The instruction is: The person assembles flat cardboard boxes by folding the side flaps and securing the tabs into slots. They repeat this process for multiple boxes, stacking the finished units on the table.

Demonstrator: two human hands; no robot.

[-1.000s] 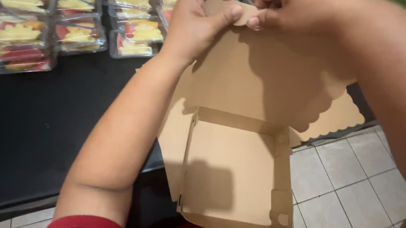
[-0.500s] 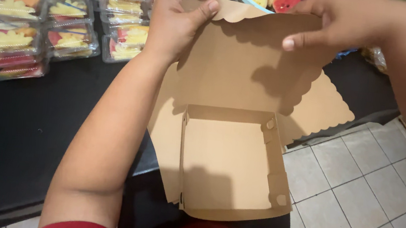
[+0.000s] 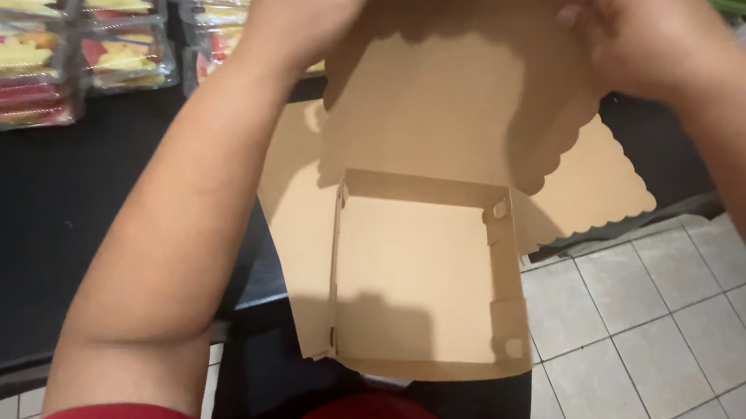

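Two bare hands meet at the top of the frame, both gripping the far edge of a brown, scallop-edged cardboard box (image 3: 422,270) that lies half folded in front of the person. The left hand (image 3: 307,4), upper left of centre, has its fingers curled over the top of the raised lid panel, pinching the card. The right hand (image 3: 636,34), upper right, closes on the same edge from the other side, its fingers bent down onto the panel. Held at both corners like this, the wide flap stays upright and square rather than flopping back — a grip that suits bending it along its crease.

The box itself fills the middle of the frame. Its shallow square tray, walls already standing and tabbed at the corners, hangs out past the edge of the black table (image 3: 29,229) toward the person's lap, above the pale tiled floor (image 3: 655,341) at lower right. One scalloped side flap lies spread flat to the right, resting on the table's edge.

At upper left, well apart from the box, stand rows of clear plastic containers of cut fruit (image 3: 57,47) — yellow and red pieces under shut lids, stacked close together on the table, out of the way of the folding.
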